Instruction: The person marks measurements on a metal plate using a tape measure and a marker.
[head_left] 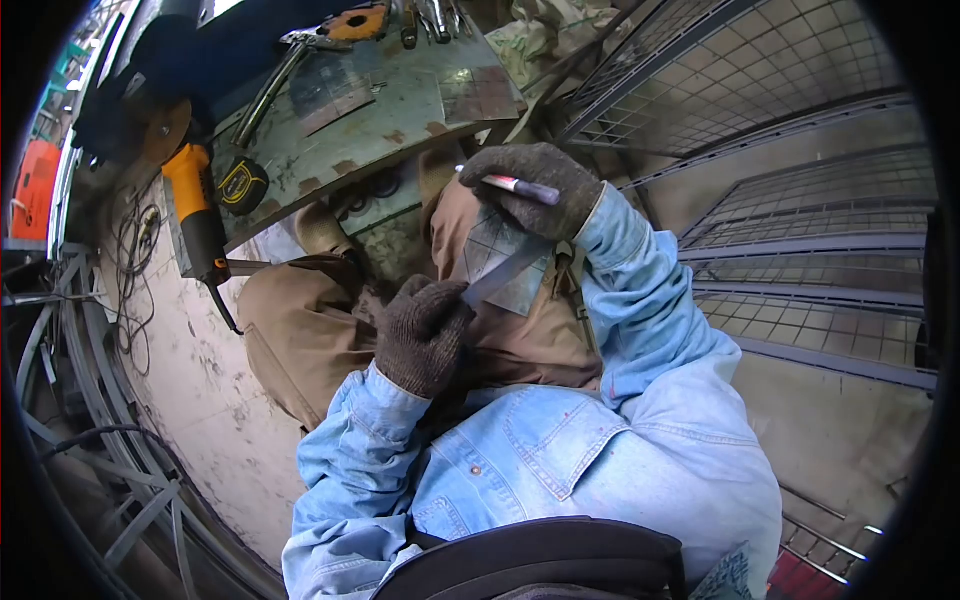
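While the left hand (pixel 420 335) is closed around one end of a flat metal strip (pixel 510 272), laying it across a small gridded plate (pixel 488 245) on the lap, the right hand (pixel 535 190) is clamped on a marker (pixel 522 187) just above it. Both are gloved. Up on the bench (pixel 400 120) there's a tape measure (pixel 243 185), with a yellow angle grinder (pixel 195 215) at its left edge. Wire mesh panels (pixel 760 80) are off to the right.

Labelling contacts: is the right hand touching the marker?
Touching. The head view shows the gloved right hand closed around the marker, with no gap between them.
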